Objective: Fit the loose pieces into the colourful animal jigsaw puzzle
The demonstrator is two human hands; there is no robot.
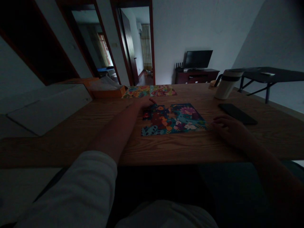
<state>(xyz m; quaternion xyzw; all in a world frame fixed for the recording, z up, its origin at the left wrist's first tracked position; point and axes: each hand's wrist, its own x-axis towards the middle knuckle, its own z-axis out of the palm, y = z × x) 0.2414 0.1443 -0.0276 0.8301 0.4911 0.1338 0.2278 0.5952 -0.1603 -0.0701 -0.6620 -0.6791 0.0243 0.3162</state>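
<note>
A partly assembled jigsaw puzzle lies on the wooden table, with animals, plants and white rabbits on a dark teal ground. Its upper left outline is uneven, with a gap along the top. My left hand reaches over that upper left corner. One of its fingers stretches out to the right, while the others are mostly hidden in shadow. Beside the puzzle's lower right corner rests my right hand, its fingers loosely bent and apart, with nothing visible in them.
Behind the puzzle lie two colourful picture sheets. An orange box with clear plastic stands back left, near a white box. A dark phone-like slab and a pale mug are at right on the table.
</note>
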